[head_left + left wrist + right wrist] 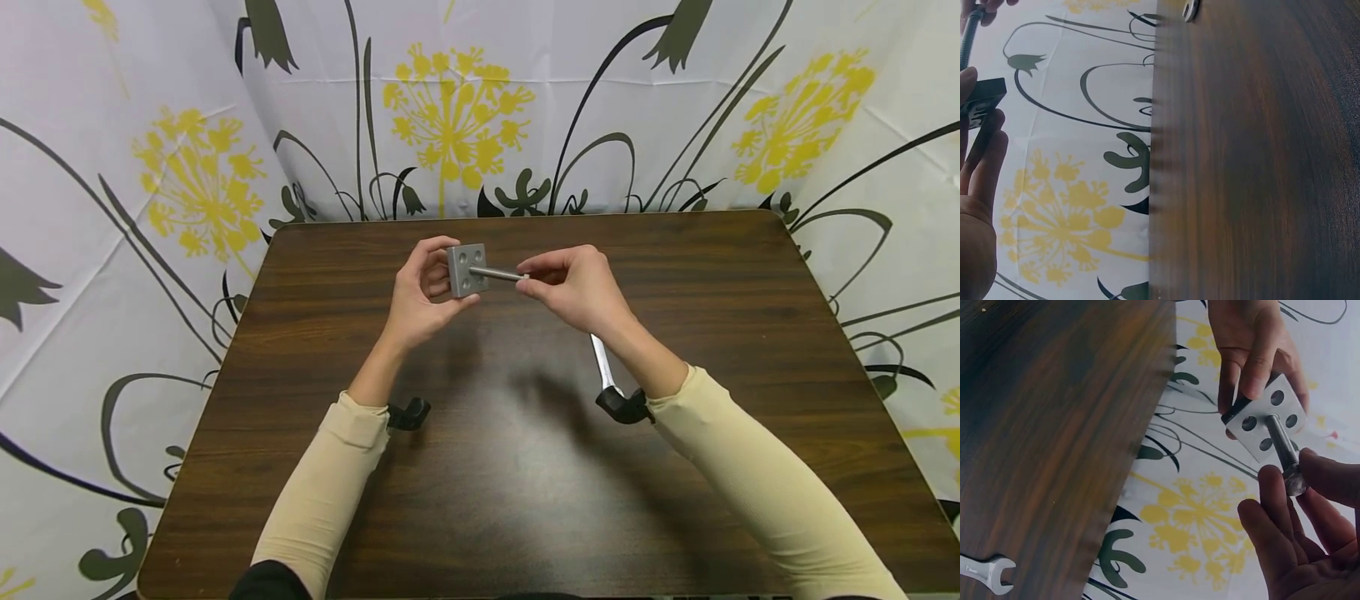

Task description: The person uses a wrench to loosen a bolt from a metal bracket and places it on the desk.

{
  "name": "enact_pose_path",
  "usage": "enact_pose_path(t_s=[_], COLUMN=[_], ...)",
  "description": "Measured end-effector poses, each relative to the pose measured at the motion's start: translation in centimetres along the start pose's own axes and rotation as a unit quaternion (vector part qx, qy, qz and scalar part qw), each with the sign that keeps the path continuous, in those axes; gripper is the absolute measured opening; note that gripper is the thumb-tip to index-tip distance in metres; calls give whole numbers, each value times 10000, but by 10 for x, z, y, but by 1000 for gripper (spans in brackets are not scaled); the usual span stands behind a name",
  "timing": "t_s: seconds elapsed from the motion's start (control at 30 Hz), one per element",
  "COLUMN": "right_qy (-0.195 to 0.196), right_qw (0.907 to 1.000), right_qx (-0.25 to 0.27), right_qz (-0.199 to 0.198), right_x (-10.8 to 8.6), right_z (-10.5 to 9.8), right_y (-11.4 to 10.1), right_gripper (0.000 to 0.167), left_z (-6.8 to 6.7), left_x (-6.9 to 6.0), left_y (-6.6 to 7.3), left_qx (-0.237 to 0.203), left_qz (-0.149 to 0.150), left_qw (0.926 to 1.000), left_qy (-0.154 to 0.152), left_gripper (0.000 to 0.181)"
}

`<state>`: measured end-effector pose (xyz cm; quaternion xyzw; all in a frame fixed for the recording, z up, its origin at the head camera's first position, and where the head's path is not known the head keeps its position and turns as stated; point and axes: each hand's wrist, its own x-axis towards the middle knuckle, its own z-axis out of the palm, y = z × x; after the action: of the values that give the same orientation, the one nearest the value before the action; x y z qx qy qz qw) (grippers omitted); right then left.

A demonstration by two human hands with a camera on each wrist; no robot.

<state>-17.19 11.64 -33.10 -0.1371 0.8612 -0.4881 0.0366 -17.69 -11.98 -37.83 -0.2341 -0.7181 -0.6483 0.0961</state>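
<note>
My left hand (420,292) grips a square grey metal plate (467,260) by its edges, thumb below and fingers behind, above the table. In the right wrist view the plate (1260,434) shows several round holes near its corners. A bolt (498,273) stands out from the plate's middle toward the right. My right hand (581,287) pinches the bolt's head end between thumb and fingers; the head (1295,482) shows at the fingertips in the right wrist view. In the left wrist view the bolt's thread (969,39) is visible.
A silver open-ended wrench (602,362) lies on the dark wooden table (510,467), partly under my right forearm; its jaw end (999,575) shows in the right wrist view. Behind the table's far edge hangs a white curtain (322,108) with yellow and grey flowers.
</note>
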Motion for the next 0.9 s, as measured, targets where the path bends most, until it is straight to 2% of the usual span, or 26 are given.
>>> enact_pose_path(t_s=[0.2, 0.53, 0.77, 0.9], right_qy=[-53, -143, 187, 435], right_qw=[9999, 9969, 9895, 9817], right_qx=[156, 770, 1417, 1840], right_qz=[25, 101, 215, 239], right_x=[0, 2, 3, 2], right_z=[0, -2, -5, -7], right_y=[0, 4, 8, 9], right_gripper=[18, 17, 19, 21], left_z=[0, -1, -1, -2], left_x=[0, 1, 1, 2], left_y=[0, 3, 3, -8], left_qx=[-25, 0, -11, -112], left_qz=[-14, 53, 20, 67], left_qw=[10000, 10000, 10000, 9999], left_qy=[18, -10, 15, 42], left_gripper=[71, 70, 71, 75])
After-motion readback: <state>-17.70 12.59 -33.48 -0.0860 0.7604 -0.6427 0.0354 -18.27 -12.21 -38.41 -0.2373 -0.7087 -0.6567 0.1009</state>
